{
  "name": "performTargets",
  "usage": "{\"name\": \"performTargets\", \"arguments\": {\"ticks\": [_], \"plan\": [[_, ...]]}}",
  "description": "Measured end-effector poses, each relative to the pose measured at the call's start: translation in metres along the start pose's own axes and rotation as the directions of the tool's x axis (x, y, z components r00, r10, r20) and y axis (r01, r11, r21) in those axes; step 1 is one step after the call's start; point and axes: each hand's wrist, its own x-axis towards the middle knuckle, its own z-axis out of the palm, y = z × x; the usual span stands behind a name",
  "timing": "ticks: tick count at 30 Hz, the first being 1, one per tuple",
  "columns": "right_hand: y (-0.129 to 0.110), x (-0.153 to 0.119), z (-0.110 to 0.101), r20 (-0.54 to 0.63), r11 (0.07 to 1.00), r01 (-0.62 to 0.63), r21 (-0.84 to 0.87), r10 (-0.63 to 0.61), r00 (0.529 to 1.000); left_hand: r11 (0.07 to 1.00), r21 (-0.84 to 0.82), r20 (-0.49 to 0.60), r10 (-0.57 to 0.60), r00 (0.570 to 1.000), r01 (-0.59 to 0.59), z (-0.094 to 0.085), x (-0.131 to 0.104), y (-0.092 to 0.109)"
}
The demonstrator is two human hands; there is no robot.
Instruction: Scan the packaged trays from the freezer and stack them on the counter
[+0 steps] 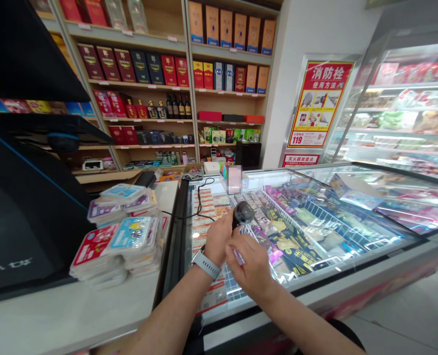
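Observation:
My left hand point(219, 236), with a grey-banded watch point(206, 265) on the wrist, is wrapped round a black handheld barcode scanner point(244, 213) above the glass-topped freezer point(237, 296). A black cord point(198, 197) lies on the glass behind it. Close against the left hand is my right hand point(252, 268), its fingers curled in. A small purplish patch shows by its fingers; I cannot make out what it is. Beneath the glass, wire baskets point(315, 217) hold bagged frozen food point(296, 246). A pink, blurred-out item point(235, 179) stands at the freezer's far side.
Stacks of flat plastic-wrapped packs point(130, 236) stand on the white counter point(130, 315) at left, beside a black checkout terminal point(26, 197). An open carton point(355, 192) rests on the freezer's right part. Shelves of boxed bottles point(143, 66) and a lit display fridge point(407, 108) are behind.

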Motion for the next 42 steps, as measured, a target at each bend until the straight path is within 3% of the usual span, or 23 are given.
{"name": "performTargets", "arguments": {"ticks": [3, 6, 9, 11, 13, 17, 23, 29, 33, 36, 42], "plan": [[0.030, -0.023, -0.008, -0.027, 0.948, -0.307, 0.077, 0.310, 0.950, 1.000, -0.012, -0.030, -0.013, 0.999, 0.013, -0.002, 0.002, 0.001], [0.050, -0.027, -0.005, 0.106, 0.762, -0.571, 0.307, 0.568, 0.816, 0.998, -0.059, -0.095, -0.019, 0.995, 0.013, -0.002, 0.003, 0.002], [0.054, -0.016, 0.004, 0.304, 0.475, -0.671, 0.569, 0.636, 0.709, 0.996, -0.092, -0.109, -0.024, 0.994, 0.013, 0.000, 0.002, 0.005], [0.051, -0.008, 0.010, 0.391, 0.306, -0.675, 0.671, 0.628, 0.673, 0.996, -0.088, -0.099, -0.013, 0.995, 0.004, 0.003, 0.001, 0.008], [0.046, -0.002, 0.015, 0.416, 0.215, -0.659, 0.721, 0.626, 0.659, 0.999, -0.054, -0.087, 0.003, 0.996, -0.008, 0.007, -0.001, 0.012], [0.042, 0.001, 0.018, 0.407, 0.114, -0.628, 0.770, 0.669, 0.621, 1.000, -0.013, -0.062, 0.021, 0.998, -0.022, 0.013, -0.007, 0.021], [0.052, 0.003, 0.007, 0.343, 0.036, -0.534, 0.845, 0.730, 0.592, 0.972, -0.184, 0.007, 0.153, 0.988, -0.149, 0.011, -0.018, 0.039], [0.075, -0.003, -0.014, 0.375, -0.145, -0.454, 0.879, 0.798, 0.471, 0.926, -0.301, 0.043, 0.252, 0.967, -0.228, 0.001, -0.024, 0.051], [0.087, -0.009, -0.039, 0.465, -0.258, -0.455, 0.852, 0.772, 0.433, 0.917, -0.319, 0.062, 0.273, 0.960, -0.241, 0.000, -0.026, 0.051], [0.093, -0.012, -0.061, 0.448, -0.233, -0.459, 0.857, 0.778, 0.441, 0.919, -0.292, 0.188, 0.326, 0.926, -0.265, 0.002, -0.030, 0.051], [0.109, -0.026, -0.091, 0.381, -0.083, -0.502, 0.861, 0.758, 0.529, 0.905, -0.170, 0.483, 0.421, 0.768, -0.390, 0.002, -0.034, 0.058]]}}
